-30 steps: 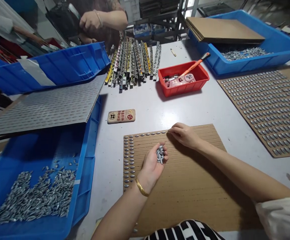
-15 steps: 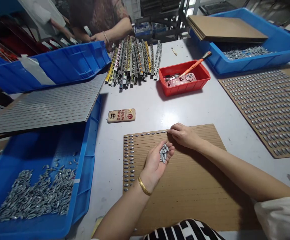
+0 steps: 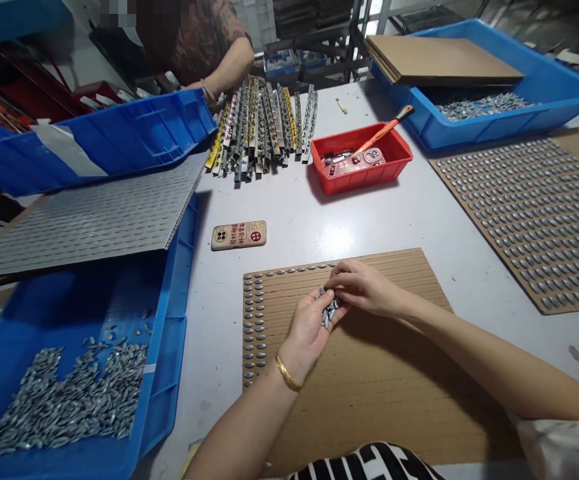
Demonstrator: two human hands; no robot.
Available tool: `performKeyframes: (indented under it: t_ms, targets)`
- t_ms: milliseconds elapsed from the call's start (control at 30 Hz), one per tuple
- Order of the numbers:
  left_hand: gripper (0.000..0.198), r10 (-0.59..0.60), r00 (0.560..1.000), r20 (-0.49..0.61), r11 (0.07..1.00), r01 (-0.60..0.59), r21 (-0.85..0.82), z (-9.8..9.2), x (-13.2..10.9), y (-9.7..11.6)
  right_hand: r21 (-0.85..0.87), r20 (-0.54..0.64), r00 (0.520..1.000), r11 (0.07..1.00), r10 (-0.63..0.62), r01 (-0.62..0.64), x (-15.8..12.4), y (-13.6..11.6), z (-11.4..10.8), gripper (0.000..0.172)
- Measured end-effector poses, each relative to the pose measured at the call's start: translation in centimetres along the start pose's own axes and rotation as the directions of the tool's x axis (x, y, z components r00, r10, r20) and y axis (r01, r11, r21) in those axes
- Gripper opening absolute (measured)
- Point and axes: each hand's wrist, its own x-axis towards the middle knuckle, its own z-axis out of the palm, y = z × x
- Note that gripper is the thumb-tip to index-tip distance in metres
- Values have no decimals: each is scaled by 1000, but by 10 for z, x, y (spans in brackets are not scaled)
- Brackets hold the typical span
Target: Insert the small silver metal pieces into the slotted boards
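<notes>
My left hand (image 3: 312, 317) is cupped, palm up, around a small heap of silver, spindle-shaped metal pieces (image 3: 329, 312). My right hand (image 3: 362, 285) reaches over that palm, its fingers drawn together at the top of the heap; whatever they pinch is hidden. Both hands are above a ribbed cardboard sheet (image 3: 349, 393). Similar silver pieces (image 3: 254, 308) lie on the sheet in two columns down its left side, and a single row (image 3: 290, 270) runs along its far edge toward my right hand.
Left stands a blue bin (image 3: 162, 380) of loose pieces, with a filled sheet (image 3: 89, 220) across it. A phone (image 3: 239, 235), a red tray (image 3: 364, 177) and metal strips (image 3: 264, 127) lie beyond. Right are another filled sheet (image 3: 514, 220) and blue bin (image 3: 469, 137). A co-worker's arm (image 3: 234, 67) shows behind.
My right hand has come back from the sheet's far edge to the pieces in my left palm. My left thumb has moved in over the heap. The view has shifted slightly.
</notes>
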Motion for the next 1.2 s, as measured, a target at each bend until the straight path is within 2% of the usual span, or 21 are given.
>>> performKeyframes:
  t_ms: [167,333,500,633,800,900,1067,1200]
  targets:
    - [14,-30,1000,2,1000,30,-2,-2,-2,-1,-34,22,999,999,25,-24,-3,-1,-4,10]
    - [13,13,997,-73,999,-10,43,-4,0,-3,-52,-121,992,997,44,-50,-11,-3,-3,5]
    - [17,15,998,-66,997,-10,72,-2,3,-3,-11,-117,992,999,-37,35,-20,-7,0,13]
    - [14,-18,998,-67,996,24,89,1,6,-3,45,-130,991,999,-17,23,-22,-6,-2,20]
    - [13,-16,997,-73,994,24,106,4,10,-4,32,-126,991,999,-40,44,-22,0,-3,21]
    - [16,-14,995,-95,994,25,109,6,10,-1,40,-128,992,999,16,-11,-25,2,-3,17]
    - [13,-26,990,-142,997,37,71,10,11,5,160,-135,963,964,234,-212,-24,14,-6,13]
    - [17,-29,986,-166,998,37,47,8,13,5,121,-163,943,954,291,-274,-13,34,-10,14]
